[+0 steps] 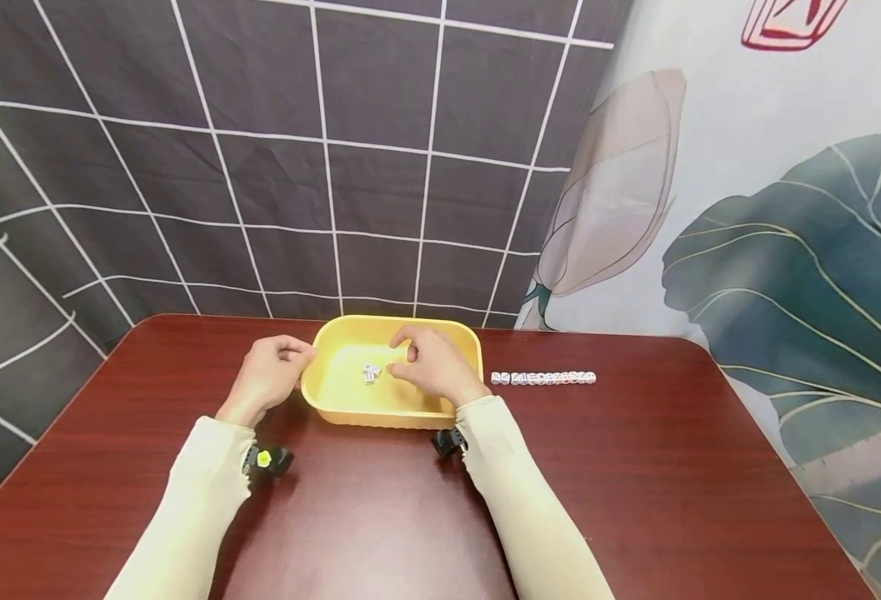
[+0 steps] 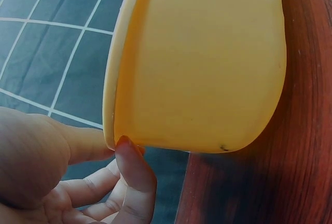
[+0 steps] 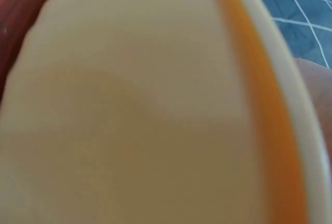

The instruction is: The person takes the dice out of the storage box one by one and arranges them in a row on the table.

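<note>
A yellow plastic basin (image 1: 391, 418) stands on the table, with a few small white dice (image 1: 370, 373) lying together on its floor. My left hand (image 1: 269, 375) pinches the basin's left rim between thumb and a finger; the left wrist view shows this grip at the corner of the yellow wall (image 2: 202, 68). Over the basin's right half reaches my right hand (image 1: 440, 365), thumb and forefinger parted just right of the dice, with nothing seen between them. In the right wrist view the basin's outer wall (image 3: 129, 99) hides nearly all of that hand.
Right of the basin, a straight row of white dice (image 1: 543, 378) lies on the reddish-brown wooden table (image 1: 673, 467). A dark cloth with white grid lines (image 1: 380, 192) hangs behind the table's back edge, and a leaf-patterned cloth (image 1: 785, 250) hangs at the right.
</note>
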The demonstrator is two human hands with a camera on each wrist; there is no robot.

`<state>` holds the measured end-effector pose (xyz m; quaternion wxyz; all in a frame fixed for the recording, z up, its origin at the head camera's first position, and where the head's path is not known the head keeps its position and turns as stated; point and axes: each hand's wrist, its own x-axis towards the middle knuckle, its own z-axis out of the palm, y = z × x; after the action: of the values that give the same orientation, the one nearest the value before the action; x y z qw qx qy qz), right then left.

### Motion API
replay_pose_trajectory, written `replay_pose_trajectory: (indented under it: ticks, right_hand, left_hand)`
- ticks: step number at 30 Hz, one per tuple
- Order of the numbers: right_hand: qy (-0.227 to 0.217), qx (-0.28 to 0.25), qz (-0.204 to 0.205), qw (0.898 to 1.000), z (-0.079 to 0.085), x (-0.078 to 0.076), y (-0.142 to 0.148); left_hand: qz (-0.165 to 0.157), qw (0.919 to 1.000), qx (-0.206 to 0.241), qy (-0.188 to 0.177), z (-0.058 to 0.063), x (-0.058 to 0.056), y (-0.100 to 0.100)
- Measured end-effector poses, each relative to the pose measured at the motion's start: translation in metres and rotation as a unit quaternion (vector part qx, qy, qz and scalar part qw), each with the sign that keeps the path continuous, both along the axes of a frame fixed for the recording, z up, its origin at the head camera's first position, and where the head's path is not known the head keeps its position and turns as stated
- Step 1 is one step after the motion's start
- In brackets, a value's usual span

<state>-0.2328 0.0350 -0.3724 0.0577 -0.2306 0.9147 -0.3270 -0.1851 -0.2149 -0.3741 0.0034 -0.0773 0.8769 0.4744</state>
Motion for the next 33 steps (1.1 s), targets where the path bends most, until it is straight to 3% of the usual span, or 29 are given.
replay_pose_trajectory:
  ticks: [13,33]
  right_hand:
    - [-0.022,0.028,0.041,0.999,-0.012,0.004,-0.016]
    - [-0.005,0.073,0.047,0.996,-0.022,0.003,-0.019]
  left_hand:
    - [0.000,1.0000,0.007,-0.002,0.000,-0.001,0.000]
    - [-0.001,0.9999,0.011,-0.003,0.000,-0.002,0.001]
